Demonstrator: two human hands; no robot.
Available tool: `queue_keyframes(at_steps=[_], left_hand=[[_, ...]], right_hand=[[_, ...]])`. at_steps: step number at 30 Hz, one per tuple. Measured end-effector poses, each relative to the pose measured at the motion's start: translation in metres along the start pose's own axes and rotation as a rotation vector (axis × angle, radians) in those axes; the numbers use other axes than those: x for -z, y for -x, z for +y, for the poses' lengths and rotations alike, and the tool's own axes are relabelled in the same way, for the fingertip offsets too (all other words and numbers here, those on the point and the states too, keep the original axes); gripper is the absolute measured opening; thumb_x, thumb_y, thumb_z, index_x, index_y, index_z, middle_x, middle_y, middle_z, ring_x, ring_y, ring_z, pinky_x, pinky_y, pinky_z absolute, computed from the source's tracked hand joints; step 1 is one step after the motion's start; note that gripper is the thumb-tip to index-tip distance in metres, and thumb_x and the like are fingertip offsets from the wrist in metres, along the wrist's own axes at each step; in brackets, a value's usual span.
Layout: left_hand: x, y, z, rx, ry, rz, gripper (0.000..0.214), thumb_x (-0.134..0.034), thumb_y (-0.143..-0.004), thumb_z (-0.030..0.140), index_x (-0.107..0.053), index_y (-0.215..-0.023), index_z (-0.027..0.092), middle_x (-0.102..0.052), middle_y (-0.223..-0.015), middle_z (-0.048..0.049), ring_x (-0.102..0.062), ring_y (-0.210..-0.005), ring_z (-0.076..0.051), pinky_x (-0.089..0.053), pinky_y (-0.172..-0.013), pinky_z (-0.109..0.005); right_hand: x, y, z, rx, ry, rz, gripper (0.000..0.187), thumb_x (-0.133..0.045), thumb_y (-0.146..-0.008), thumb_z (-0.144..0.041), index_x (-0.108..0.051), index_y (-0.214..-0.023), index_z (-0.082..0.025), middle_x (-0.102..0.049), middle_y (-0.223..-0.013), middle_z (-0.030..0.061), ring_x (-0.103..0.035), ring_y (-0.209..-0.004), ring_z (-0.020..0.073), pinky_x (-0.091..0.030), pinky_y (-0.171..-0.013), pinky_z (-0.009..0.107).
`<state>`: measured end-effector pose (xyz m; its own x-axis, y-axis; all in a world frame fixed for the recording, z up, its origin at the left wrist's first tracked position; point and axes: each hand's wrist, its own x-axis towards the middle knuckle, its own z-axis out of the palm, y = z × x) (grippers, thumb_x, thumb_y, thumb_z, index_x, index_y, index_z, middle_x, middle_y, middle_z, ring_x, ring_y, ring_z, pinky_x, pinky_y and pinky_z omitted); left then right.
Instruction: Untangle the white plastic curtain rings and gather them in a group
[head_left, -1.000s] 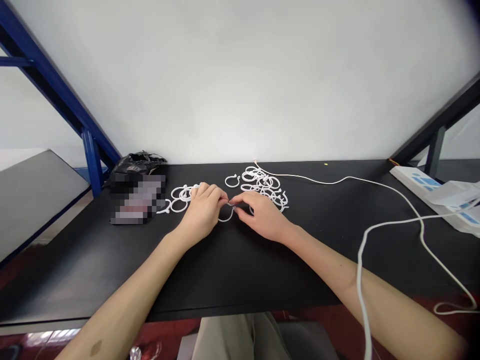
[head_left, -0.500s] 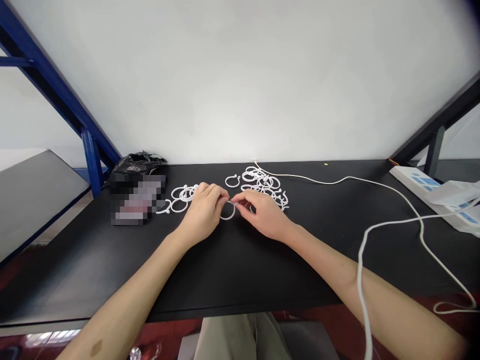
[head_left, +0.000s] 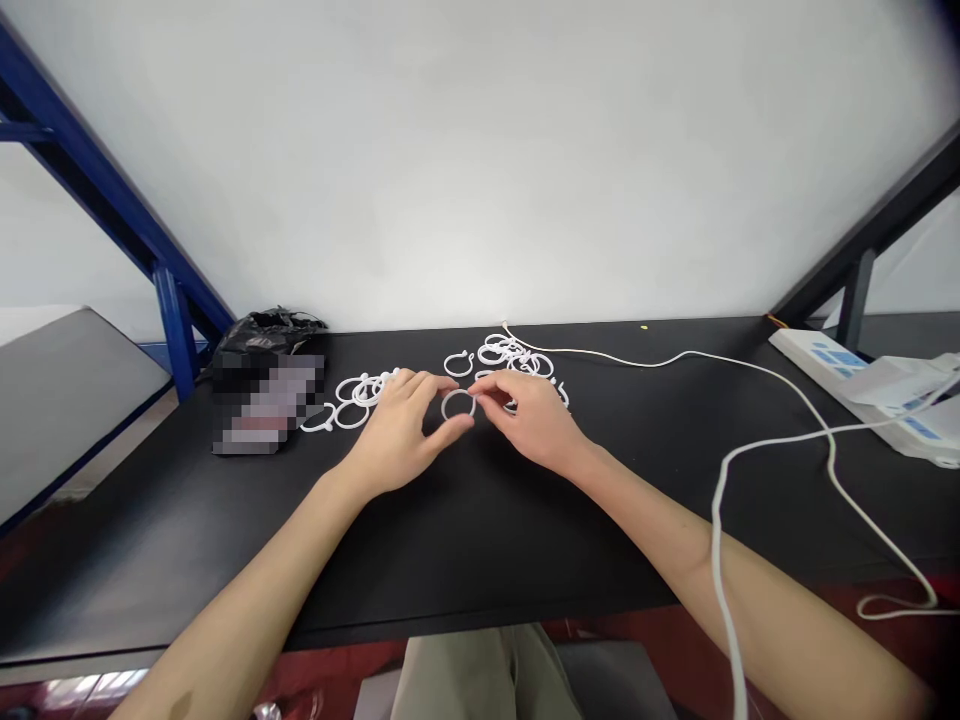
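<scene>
Both of my hands meet over the middle of a black table (head_left: 465, 520). Between them is one white plastic ring (head_left: 457, 404), held just above the table. My left hand (head_left: 401, 430) grips its lower left side with thumb and fingers. My right hand (head_left: 529, 415) pinches its right side. Behind my right hand lies a pile of several white rings (head_left: 517, 362), some with open gaps. To the left of my left hand lies a smaller group of white rings (head_left: 352, 395).
A black plastic bag (head_left: 262, 335) and a blurred box sit at the back left. A white cable (head_left: 750, 450) runs from the ring pile across the right side and over the front edge. White cartons (head_left: 870, 385) lie at the far right. Blue shelf struts stand on the left.
The ring has gone from hanging open below my fingertips to a closed circle raised between both hands. Both hands have shifted slightly away from me.
</scene>
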<state>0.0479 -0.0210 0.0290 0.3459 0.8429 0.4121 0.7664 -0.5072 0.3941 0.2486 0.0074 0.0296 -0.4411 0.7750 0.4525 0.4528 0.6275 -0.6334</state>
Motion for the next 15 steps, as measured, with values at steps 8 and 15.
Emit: queue_keyframes(at_steps=[8,15], left_hand=[[-0.005,-0.001,-0.005,-0.028,-0.167,0.009,0.029,-0.053,-0.092,0.036,-0.059,-0.116,0.02,-0.064,-0.104,-0.0073,-0.052,-0.096,-0.026,-0.043,-0.09,-0.043],[0.001,0.003,-0.03,0.275,-0.553,0.195,0.037,-0.05,-0.09,0.037,-0.061,-0.119,0.017,-0.063,-0.11,-0.0173,-0.05,-0.105,-0.039,-0.042,-0.082,-0.053]], right_hand=[[-0.007,0.001,0.008,-0.023,0.085,-0.024,0.026,-0.054,-0.092,-0.02,-0.063,-0.116,-0.022,-0.071,-0.108,0.0037,-0.065,-0.098,0.0183,-0.053,-0.089,0.037],[0.003,-0.004,0.023,-0.106,0.513,-0.007,0.026,-0.059,-0.089,-0.029,-0.067,-0.11,-0.016,-0.065,-0.109,0.012,-0.054,-0.107,0.0306,-0.047,-0.095,0.051]])
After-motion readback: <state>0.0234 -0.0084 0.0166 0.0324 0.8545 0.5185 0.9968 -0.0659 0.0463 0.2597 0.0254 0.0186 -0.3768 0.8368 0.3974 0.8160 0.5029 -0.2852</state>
